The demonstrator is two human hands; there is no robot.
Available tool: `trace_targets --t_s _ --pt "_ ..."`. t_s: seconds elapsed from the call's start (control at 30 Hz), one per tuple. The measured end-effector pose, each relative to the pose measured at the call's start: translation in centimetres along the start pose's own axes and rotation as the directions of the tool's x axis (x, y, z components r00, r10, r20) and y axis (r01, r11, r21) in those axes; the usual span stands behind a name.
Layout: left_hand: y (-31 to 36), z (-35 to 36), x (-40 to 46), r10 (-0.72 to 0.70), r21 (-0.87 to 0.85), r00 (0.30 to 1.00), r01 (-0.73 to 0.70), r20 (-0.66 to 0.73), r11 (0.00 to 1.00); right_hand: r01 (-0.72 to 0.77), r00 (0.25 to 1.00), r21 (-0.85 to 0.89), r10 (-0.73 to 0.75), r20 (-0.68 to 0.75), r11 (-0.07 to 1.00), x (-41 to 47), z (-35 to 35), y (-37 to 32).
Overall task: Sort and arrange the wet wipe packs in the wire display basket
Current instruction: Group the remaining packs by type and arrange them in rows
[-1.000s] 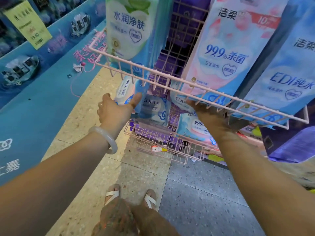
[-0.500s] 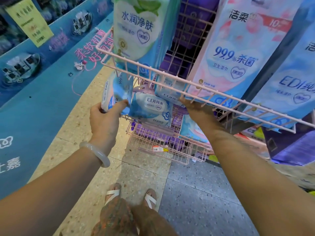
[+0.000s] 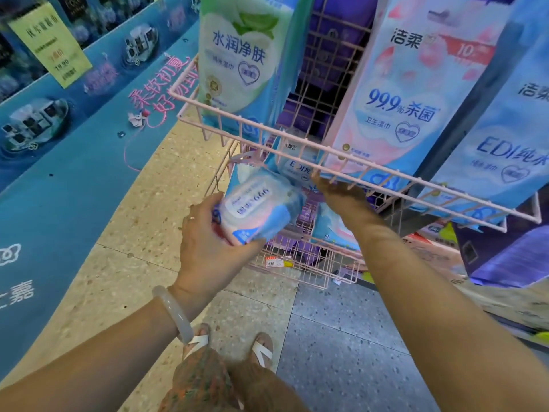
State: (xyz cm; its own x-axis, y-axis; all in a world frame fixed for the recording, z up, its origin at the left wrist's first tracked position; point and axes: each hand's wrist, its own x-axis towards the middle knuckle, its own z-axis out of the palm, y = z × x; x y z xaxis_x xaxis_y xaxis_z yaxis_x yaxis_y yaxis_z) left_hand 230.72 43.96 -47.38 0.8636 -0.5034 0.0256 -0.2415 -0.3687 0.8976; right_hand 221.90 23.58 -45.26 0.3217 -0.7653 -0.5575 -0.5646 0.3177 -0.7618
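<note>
The left hand (image 3: 208, 233) grips a pink-and-blue 99.9% wet wipe pack (image 3: 258, 212) just in front of the lower pink wire basket (image 3: 300, 263); the right hand (image 3: 341, 194) reaches among packs under the upper basket rim (image 3: 386, 171), its grip hidden. Sorting is underway; next, the pack likely needs slotting beside its matching kind.

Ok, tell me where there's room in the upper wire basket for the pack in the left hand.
Free: the gap in the upper wire basket between the green aloe pack and the pink 99.9% pack. Crowded: its right half, pink beside the blue EDI pack.
</note>
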Motion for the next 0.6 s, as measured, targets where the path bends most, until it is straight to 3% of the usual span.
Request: trace_targets --t_s 0.03,0.07,0.17,0.23,0.33,0.47,0.6 --pt "0.1 0.2 -0.3 0.059 0.066 0.998 -0.061 0.023 0.996 0.033 0.997 -0.071 -0.038 -0.064 0.997 0.7 0.2 0.5" --pt "0.2 0.5 -0.5 0.119 0.109 0.992 -0.123 0.043 0.986 0.096 0.995 -0.157 -0.101 -0.023 0.983 1.0 -0.1 1.2" --pt "0.9 1.7 -0.5 0.291 0.154 0.95 -0.306 0.114 0.94 0.201 0.962 -0.018 -0.194 0.193 0.979 -1.0 -1.7 1.4" --pt "1.5 2.8 -0.4 0.382 0.154 0.907 -0.409 0.178 0.9 0.166 0.92 -0.024 -0.146 0.365 0.986 -2.4 -2.7 2.0" --pt "2.4 4.5 -0.4 0.398 0.125 0.884 -0.436 0.244 0.891 0.111 0.871 0.123 -0.157 0.466 0.986 -3.5 -4.7 3.4" --pt "3.8 6.0 -1.0 0.44 0.081 0.875 -0.463 0.205 0.883 -0.04 0.882 0.433 -0.172 0.439 0.901 -4.3 -6.5 4.8" --pt "5.0 8.1 -2.2 0.377 0.111 0.92 -0.388 0.107 0.915 -0.16 0.941 0.642 -0.08 0.329 0.75 -5.2 -5.8 6.3"
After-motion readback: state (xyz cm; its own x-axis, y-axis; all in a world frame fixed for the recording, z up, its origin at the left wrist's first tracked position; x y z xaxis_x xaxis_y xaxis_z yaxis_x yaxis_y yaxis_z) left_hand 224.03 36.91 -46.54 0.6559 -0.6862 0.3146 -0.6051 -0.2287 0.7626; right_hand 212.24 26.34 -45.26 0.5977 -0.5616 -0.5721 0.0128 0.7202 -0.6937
